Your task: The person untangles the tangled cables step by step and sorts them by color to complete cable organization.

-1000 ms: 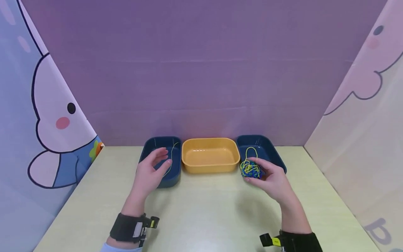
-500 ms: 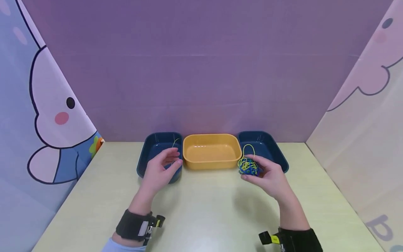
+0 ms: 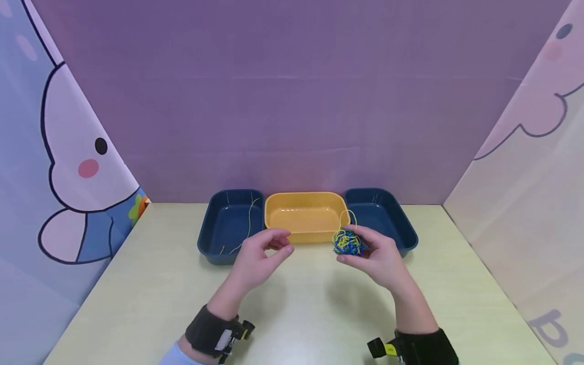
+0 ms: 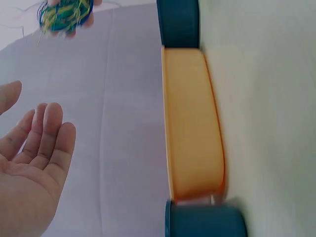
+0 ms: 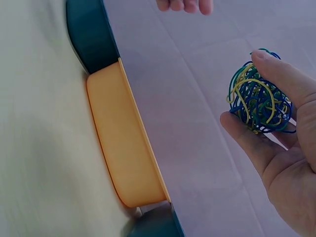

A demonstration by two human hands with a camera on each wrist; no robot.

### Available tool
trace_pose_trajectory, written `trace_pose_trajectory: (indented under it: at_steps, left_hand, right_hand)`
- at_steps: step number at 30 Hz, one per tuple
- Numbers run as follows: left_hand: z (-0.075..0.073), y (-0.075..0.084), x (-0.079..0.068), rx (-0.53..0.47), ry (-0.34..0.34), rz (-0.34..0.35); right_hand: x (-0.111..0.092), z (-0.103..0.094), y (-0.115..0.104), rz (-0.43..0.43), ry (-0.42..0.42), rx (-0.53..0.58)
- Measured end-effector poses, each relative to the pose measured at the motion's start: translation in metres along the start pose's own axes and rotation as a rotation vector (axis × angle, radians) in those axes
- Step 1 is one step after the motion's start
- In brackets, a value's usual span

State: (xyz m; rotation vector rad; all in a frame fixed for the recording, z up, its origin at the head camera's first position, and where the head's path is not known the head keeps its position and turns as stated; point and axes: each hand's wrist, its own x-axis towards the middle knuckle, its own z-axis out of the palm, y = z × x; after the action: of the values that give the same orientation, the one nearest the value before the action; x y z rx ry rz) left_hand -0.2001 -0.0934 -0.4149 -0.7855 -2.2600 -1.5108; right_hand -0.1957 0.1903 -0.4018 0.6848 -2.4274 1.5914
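My right hand [image 3: 376,256] holds a tangled ball of thin blue, green and yellow string [image 3: 348,242] between thumb and fingers, above the table. A yellow loop sticks up from its top. The right wrist view shows the ball [image 5: 259,96] closely, with thumb and fingers around its sides. To the left, my left hand [image 3: 257,258] hovers before the yellow bin with relaxed, slightly bent fingers and a raised thumb. In the left wrist view, that hand [image 4: 37,153] has nothing in it. A loose yellow strand [image 3: 249,218] lies in the left dark blue bin [image 3: 214,223].
A yellow bin [image 3: 306,236] stands between the left blue bin and a right dark blue bin [image 3: 408,235], in a row at the table's back. Behind them rises a purple backdrop [image 3: 292,101]. Printed cartoon panels flank the pale table [image 3: 301,314].
My left hand has moved right, from over the left blue bin to in front of the yellow one. The right hand has carried the string ball slightly left.
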Motion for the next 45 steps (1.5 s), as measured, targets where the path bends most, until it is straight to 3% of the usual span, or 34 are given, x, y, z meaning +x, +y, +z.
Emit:
trace_pose_trajectory:
  at_steps: [4,12,20,33,39,45]
  left_hand:
    - [0.007,0.027,-0.001,-0.052,-0.032,-0.023]
    - [0.024,0.038,-0.002,-0.12,-0.11,-0.109]
    - [0.043,0.01,-0.004,-0.182,-0.12,-0.172]
    - [0.045,0.006,-0.005,-0.222,-0.117,-0.22]
    - [0.044,0.005,-0.006,-0.236,-0.123,-0.231]
    - [0.043,0.006,-0.006,-0.269,-0.126,-0.225]
  right_hand:
    - [0.001,0.006,-0.002,-0.003,-0.009,0.008]
    - [0.001,0.021,-0.023,-0.057,-0.036,0.033]
    - [0.003,0.032,-0.022,-0.095,-0.054,0.011]
    - [0.006,0.039,0.014,-0.115,-0.074,-0.059]
    - [0.005,0.041,0.008,-0.092,-0.07,-0.093]
    - [0.002,0.04,-0.018,-0.103,-0.055,-0.085]
